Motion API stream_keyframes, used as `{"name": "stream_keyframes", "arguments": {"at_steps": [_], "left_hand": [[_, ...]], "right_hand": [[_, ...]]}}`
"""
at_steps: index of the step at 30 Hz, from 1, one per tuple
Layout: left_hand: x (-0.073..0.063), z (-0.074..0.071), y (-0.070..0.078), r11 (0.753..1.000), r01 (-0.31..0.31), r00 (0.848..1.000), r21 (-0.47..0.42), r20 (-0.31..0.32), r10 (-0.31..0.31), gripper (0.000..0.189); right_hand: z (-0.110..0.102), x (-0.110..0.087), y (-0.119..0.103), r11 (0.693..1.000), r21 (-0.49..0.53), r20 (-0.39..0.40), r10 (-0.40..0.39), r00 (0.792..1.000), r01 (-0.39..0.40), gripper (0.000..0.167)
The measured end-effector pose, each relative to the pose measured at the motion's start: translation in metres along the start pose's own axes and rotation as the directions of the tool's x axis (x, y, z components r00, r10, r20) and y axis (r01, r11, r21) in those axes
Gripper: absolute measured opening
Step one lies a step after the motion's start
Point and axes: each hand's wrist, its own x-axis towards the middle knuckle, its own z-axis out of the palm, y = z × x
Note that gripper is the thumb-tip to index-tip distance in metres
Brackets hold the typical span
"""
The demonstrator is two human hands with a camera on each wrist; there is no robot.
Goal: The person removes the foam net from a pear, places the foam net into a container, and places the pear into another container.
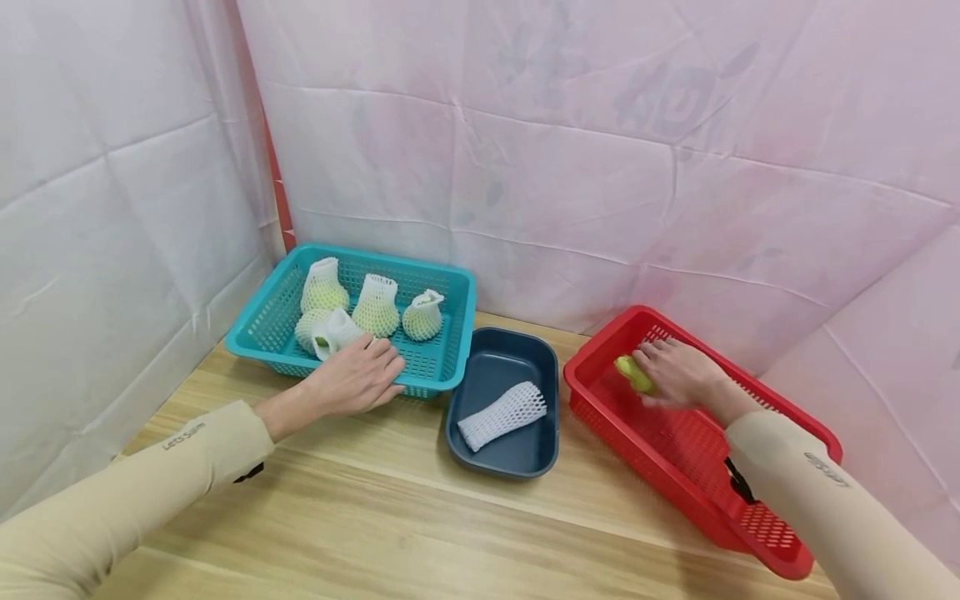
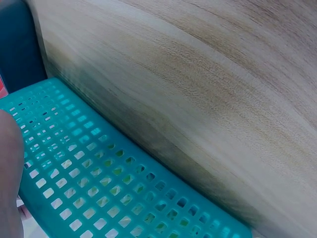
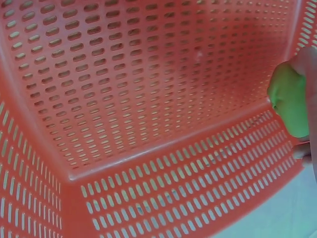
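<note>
My left hand point(image 1: 358, 375) lies over the front rim of a teal basket point(image 1: 465, 333), fingers bent inside it and thumb along the outside, gripping the rim. Close by its fingers lies a fruit in a white foam net point(image 1: 322, 337), green showing at the opening. Farther right, my right hand point(image 1: 678, 372) holds a yellow-green fruit point(image 1: 633, 374), with no net on it, inside a red basket point(image 1: 600, 346). The right wrist view has this fruit point(image 3: 289, 101) at its right edge, close to the basket wall, partly covered by the fingers.
Several pale green fruits in foam nets point(image 1: 377, 308) sit in the teal basket. Between the baskets stands a dark blue tray point(image 1: 551, 400) holding a loose foam net point(image 1: 504, 417). All stand on a wood-grain table point(image 1: 390, 508), with white cloth point(image 1: 540, 183) hanging behind.
</note>
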Motion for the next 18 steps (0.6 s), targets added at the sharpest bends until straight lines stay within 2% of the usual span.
{"name": "stream_keyframes", "arguments": {"at_steps": [6, 18], "left_hand": [[0.0, 0.0, 0.0, 1.0, -0.001, 1.0, -0.002, 0.002, 0.001, 0.04], [0.0, 0.0, 0.0, 1.0, -0.002, 1.0, 0.005, -0.004, 0.002, 0.041]], "right_hand": [[0.004, 0.004, 0.001, 0.998, -0.053, 0.098, 0.039, 0.994, -0.034, 0.066], [0.009, 0.013, 0.005, 0.994, -0.092, 0.143, 0.076, 0.987, -0.064, 0.053]]}}
